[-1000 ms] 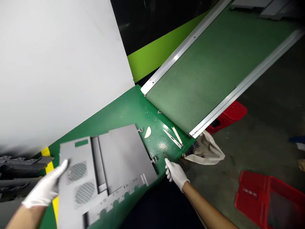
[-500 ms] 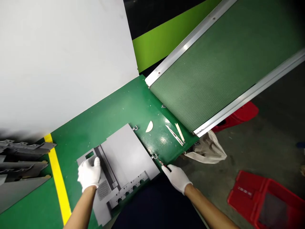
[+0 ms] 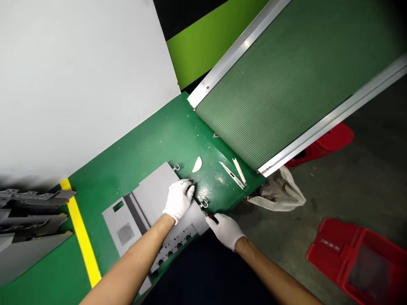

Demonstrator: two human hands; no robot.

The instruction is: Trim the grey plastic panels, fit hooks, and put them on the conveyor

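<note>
A grey sheet-metal panel (image 3: 159, 186) with cut-outs, a perforated patch and a row of round holes lies on the green table. My left hand (image 3: 179, 200), in a white glove, is at the panel's right edge, its fingers bent over that edge and its thumb close beside them. In my white-gloved right hand (image 3: 226, 231) is a small tool with a red and black handle (image 3: 214, 218); its exact kind cannot be made out. The tool points at the panel's right corner, close to a small metal hook (image 3: 204, 204). Another hook (image 3: 176, 167) is farther up that edge.
A cream half-round piece (image 3: 197, 164), tweezers (image 3: 232, 174) and a cream strip (image 3: 239, 171) lie on the table. A green conveyor belt (image 3: 270, 84) adjoins at right. Grey metal parts (image 3: 34, 220) stand left of a yellow stripe (image 3: 83, 237). A white bag (image 3: 286, 190) and red bins (image 3: 337, 245) are below.
My left hand has moved right across the panel, from its left part to its right edge. My right hand has shifted slightly left with the tool. The view has shifted a little.
</note>
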